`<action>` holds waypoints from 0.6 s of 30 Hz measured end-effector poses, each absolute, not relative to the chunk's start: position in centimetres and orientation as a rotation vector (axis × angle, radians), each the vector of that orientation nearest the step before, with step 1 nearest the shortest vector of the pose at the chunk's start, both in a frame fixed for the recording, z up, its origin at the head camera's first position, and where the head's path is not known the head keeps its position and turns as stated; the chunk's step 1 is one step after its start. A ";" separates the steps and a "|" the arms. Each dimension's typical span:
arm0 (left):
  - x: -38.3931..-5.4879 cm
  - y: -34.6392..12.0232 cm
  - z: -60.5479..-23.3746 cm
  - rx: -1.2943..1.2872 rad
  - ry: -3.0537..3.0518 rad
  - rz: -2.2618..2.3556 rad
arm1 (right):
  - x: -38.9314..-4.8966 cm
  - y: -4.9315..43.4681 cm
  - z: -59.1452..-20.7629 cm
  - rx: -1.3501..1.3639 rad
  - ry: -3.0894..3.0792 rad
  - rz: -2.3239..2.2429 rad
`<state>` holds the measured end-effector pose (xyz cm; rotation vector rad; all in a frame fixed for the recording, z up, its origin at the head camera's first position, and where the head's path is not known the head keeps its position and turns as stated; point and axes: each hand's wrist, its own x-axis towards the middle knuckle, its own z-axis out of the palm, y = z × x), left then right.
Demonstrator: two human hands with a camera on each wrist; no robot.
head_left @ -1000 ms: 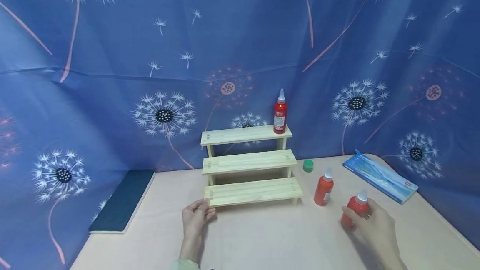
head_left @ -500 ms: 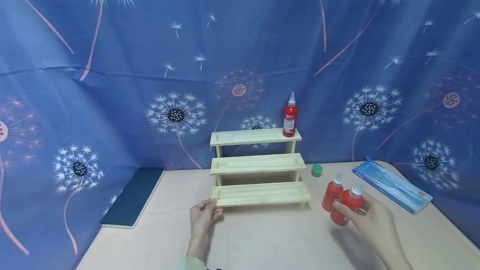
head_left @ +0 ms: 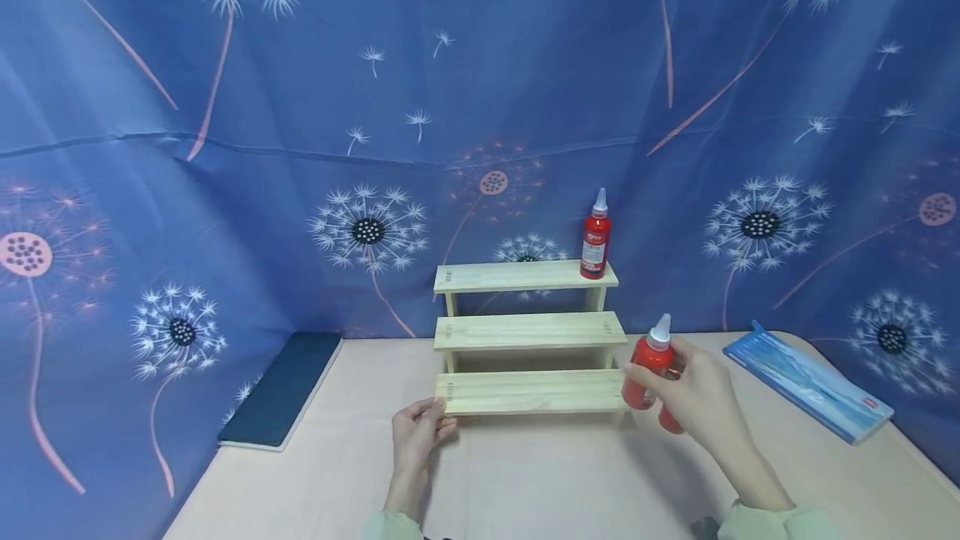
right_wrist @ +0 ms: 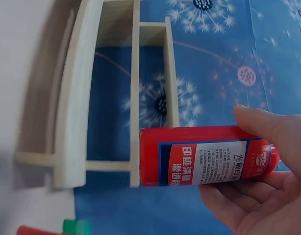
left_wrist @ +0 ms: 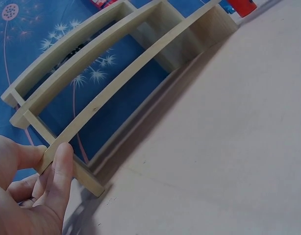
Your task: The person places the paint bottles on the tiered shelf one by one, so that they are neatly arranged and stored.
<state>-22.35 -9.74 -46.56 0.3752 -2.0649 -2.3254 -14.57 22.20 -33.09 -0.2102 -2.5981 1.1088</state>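
My right hand (head_left: 705,398) grips a red squeeze bottle (head_left: 645,369) with a pale pointed nozzle, raised off the table beside the right end of a three-step wooden rack (head_left: 532,330). In the right wrist view, thumb and fingers wrap the nozzle end of this bottle (right_wrist: 204,156), its printed label showing. A second red bottle (head_left: 670,421) stands behind that hand, mostly hidden. On the top step, at its right end, another red bottle (head_left: 594,248) is upright. My left hand (head_left: 420,440) pinches the front left corner of the lowest step (left_wrist: 96,105).
A dark green notebook (head_left: 283,390) lies at the left of the table. On the right lies a blue, picture-covered flat booklet (head_left: 810,382). A small green cap (right_wrist: 76,227) shows in the right wrist view. Blue dandelion cloth (head_left: 465,65) hangs close behind the rack.
My right hand has lifted the red bottle and carried it left and up, past the standing bottle, to the rack's right end. The left hand stays at the rack's corner. The head view has shifted slightly.
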 end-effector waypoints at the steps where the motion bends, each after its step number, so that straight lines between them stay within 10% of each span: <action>1: -22.3 -9.7 -46.6 0.375 -2.066 -2.324 | -14.9 21.9 -32.8 -0.197 -2.597 1.110; 18: -22.5 -9.5 -46.5 0.429 -2.099 -2.272 | -22.2 19.2 -28.6 0.010 -2.549 1.139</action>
